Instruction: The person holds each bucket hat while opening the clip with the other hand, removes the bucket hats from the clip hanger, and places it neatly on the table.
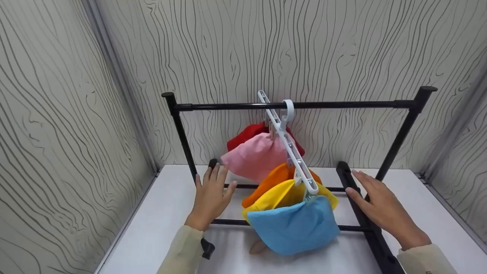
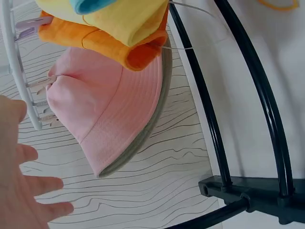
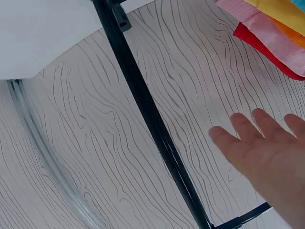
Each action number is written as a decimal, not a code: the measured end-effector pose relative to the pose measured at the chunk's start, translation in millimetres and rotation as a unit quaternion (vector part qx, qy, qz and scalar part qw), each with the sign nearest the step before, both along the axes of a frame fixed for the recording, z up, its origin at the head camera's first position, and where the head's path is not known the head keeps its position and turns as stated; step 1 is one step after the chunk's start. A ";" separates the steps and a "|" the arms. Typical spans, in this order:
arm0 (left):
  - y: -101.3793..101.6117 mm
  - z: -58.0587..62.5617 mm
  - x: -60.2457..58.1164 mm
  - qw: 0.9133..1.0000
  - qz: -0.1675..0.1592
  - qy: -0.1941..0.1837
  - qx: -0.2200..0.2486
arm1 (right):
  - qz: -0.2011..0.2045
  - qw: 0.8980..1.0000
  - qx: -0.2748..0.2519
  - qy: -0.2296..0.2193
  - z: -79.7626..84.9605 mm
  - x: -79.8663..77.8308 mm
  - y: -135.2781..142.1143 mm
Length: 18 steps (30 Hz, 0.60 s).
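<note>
From the top bar of a black rack (image 1: pixel 342 105), a white clip hanger (image 1: pixel 291 146) hangs by its hook. Clipped along it are fabric hats: red (image 1: pixel 243 137), pink (image 1: pixel 258 156), orange (image 1: pixel 262 189), yellow (image 1: pixel 272 197) and, nearest, blue (image 1: pixel 295 230). My left hand (image 1: pixel 209 198) is raised with spread fingers to the left of the hats, holding nothing. To their right, my right hand (image 1: pixel 386 209) is held with fingers extended, overlapping the rack's right base in the head view. The left wrist view shows a bucket shape on the pink hat (image 2: pixel 109 100).
The rack stands on a white table (image 1: pixel 144 232) against wood-grain patterned walls (image 1: pixel 220 45). Its lower crossbars (image 1: pixel 232 222) run beneath the hats, and its right foot (image 1: pixel 382 249) extends forward. A small brown thing (image 1: pixel 257 247) lies under the blue hat.
</note>
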<state>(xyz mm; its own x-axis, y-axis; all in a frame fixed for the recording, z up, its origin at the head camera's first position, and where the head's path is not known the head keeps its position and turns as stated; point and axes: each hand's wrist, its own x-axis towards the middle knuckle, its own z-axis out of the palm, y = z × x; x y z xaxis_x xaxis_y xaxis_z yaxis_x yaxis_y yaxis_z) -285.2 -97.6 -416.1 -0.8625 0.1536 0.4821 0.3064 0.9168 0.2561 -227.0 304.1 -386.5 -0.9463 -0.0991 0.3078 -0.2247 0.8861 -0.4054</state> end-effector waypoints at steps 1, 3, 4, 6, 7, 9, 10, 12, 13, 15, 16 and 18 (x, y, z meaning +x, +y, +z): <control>1.3 0.8 -0.6 1.000 -0.009 0.002 0.010 | 0.005 1.000 -0.015 0.004 0.1 -0.2 -0.6; 4.0 2.9 -1.1 0.999 -0.030 0.006 0.035 | 0.014 0.999 -0.045 0.015 0.3 -1.2 -1.8; 5.3 3.8 -1.4 0.998 -0.040 0.008 0.048 | 0.019 0.998 -0.059 0.022 0.2 -1.7 -2.5; 7.8 5.9 -1.4 0.996 -0.059 0.011 0.069 | 0.027 0.995 -0.083 0.037 -0.4 -2.5 -3.7; 9.0 6.5 -1.2 0.995 -0.067 0.013 0.079 | 0.029 0.994 -0.095 0.044 -1.0 -2.5 -4.4; 10.8 6.9 -0.1 0.991 -0.085 0.017 0.099 | 0.030 0.992 -0.111 0.053 -2.6 -2.4 -5.9; 11.5 6.5 0.5 0.989 -0.096 0.021 0.109 | 0.032 0.991 -0.121 0.055 -3.6 -2.1 -6.7; 12.7 5.5 2.3 0.984 -0.116 0.026 0.131 | 0.037 0.987 -0.143 0.054 -5.5 -1.8 -8.3; 13.3 4.8 3.3 0.982 -0.124 0.026 0.141 | 0.040 0.986 -0.154 0.051 -6.5 -1.6 -9.2; 14.5 3.1 5.1 0.977 -0.138 0.027 0.159 | 0.050 0.983 -0.173 0.043 -8.4 -1.6 -10.4; 15.3 2.4 6.0 0.976 -0.143 0.026 0.164 | 0.055 0.981 -0.180 0.038 -9.3 -1.5 -11.1; 17.7 1.0 8.0 0.974 -0.151 0.024 0.170 | 0.062 0.980 -0.190 0.026 -10.7 -1.1 -12.5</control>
<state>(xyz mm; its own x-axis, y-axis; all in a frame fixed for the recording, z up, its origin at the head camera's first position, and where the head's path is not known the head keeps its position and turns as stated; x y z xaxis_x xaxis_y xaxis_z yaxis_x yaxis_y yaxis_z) -277.2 -79.9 -415.1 -0.7779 0.2223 0.5877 0.5683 0.6479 0.5072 -228.2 291.6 -397.1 -0.9161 -0.0817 0.3925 -0.3505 0.6384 -0.6852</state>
